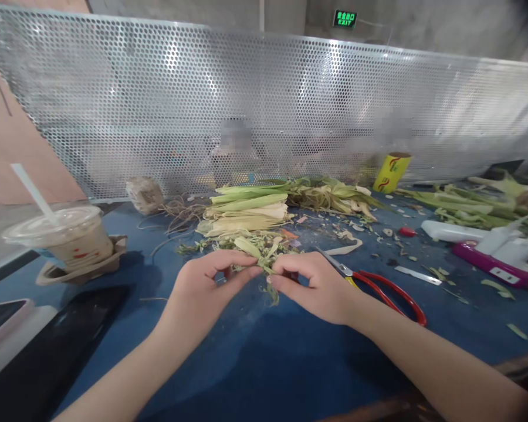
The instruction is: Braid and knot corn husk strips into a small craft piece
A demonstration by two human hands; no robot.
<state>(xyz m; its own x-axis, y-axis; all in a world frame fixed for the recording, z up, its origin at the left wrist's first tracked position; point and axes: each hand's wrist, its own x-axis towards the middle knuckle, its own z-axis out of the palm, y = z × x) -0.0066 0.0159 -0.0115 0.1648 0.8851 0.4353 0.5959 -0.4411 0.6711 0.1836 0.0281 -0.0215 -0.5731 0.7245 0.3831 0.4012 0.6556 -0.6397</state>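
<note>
Fingers (240,258) of both hands pinch a pale green husk strip (267,265)

Thumb and forefinger of the left hand (202,287) are pressed together on one side of the husk strip; those of the right hand (323,287) pinch it on the other, their tips near each other. It is held just above the blue bench (264,363), in the middle of the view, with frayed ends hanging below.

Directly behind lies a heap of shredded plant bits (220,241), and beyond that a stack of husks (249,211), green on top and yellowish lower down. Red-handled scissors (372,278) lie beside the right hand, partly hidden by it. Farther right is a purple power strip (479,262) with white plugs in it. Over on the left, a lidded drink cup (74,237) with a straw sits in a cardboard holder (55,275). A yellow roll (391,174) leans near the perforated metal screen (158,88) at the back.
</note>
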